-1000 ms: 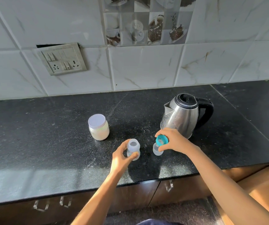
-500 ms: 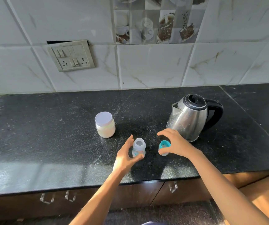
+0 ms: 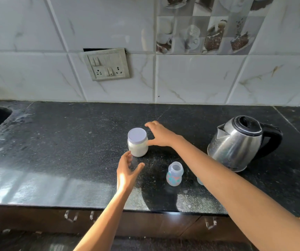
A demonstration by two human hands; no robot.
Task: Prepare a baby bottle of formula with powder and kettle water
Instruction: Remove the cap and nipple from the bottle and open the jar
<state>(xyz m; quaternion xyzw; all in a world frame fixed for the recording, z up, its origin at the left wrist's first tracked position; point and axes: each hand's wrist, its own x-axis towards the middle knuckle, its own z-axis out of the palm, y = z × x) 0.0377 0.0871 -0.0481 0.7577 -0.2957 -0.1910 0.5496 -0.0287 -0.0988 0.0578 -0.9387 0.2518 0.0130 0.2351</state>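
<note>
Spread wide and gripping nothing, my right hand (image 3: 161, 134) curves round the jar (image 3: 138, 142) from its 3 o'clock, thumb at its side, while my left hand (image 3: 127, 171), fingers loose and open, hovers at its 6 o'clock. Lid on, the jar of white powder stands on the counter (image 3: 55, 142). The uncapped bottle (image 3: 174, 173) stands upright at its 5 o'clock, the kettle (image 3: 239, 144) at 3 o'clock, well apart.
</note>
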